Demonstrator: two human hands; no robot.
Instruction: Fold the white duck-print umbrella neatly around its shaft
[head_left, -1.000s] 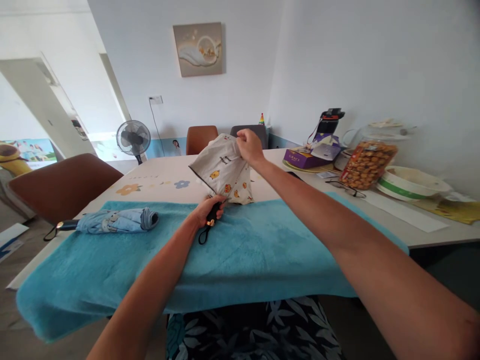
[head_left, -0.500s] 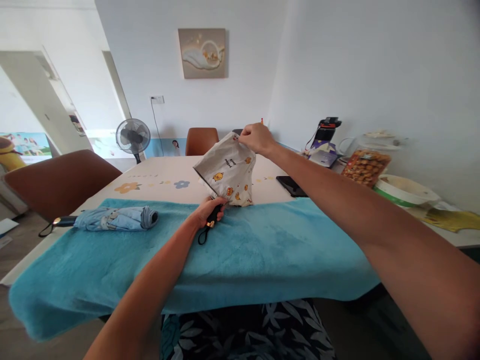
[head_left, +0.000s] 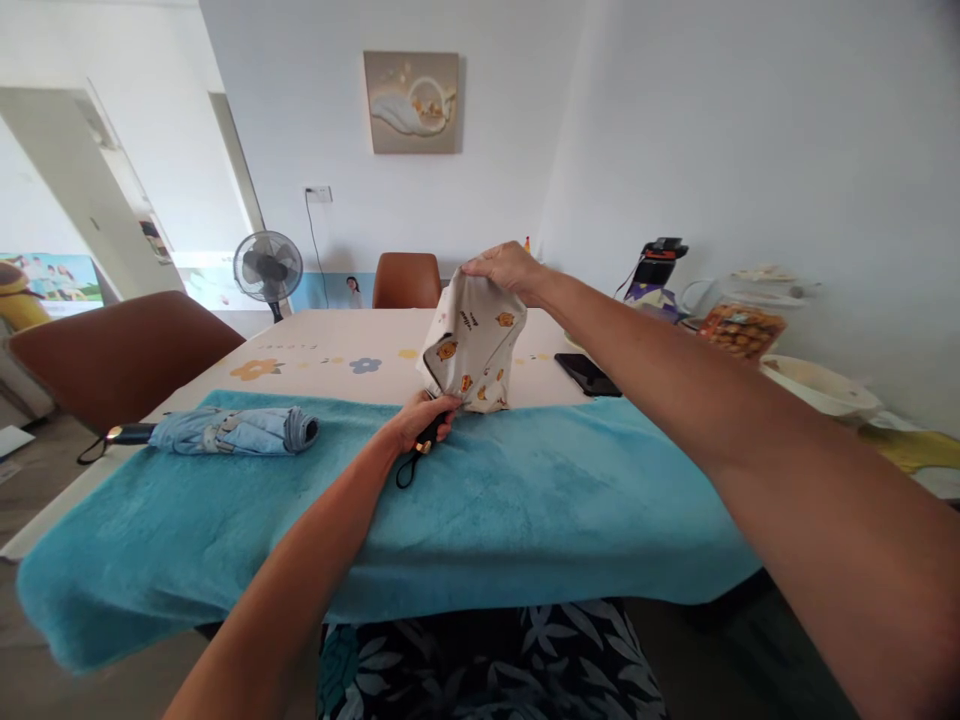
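Observation:
A cream folding umbrella [head_left: 480, 345] printed with yellow ducks is held up over the table, its canopy partly folded and loose. My left hand [head_left: 421, 420] is closed round the base of it, at the black handle with a gold band and a wrist loop. With fingertips pinched, my right hand [head_left: 504, 268] grips the top edge of the canopy fabric. To the left a rolled light-blue umbrella [head_left: 232, 432] lies on the turquoise towel [head_left: 585, 500], its black handle pointing left.
Beyond the towel is the cream table [head_left: 330, 340] with printed flowers. A black phone [head_left: 587, 375] lies right of the umbrella. Farther right stand a jar of nuts [head_left: 739, 325] and a white bowl [head_left: 817, 385]. Brown chairs [head_left: 407, 281] and a fan [head_left: 268, 268] are behind.
My right hand has drawn the canopy's top edge over, so the fabric is now narrower and folded, shifted slightly right. My left hand stays at the handle.

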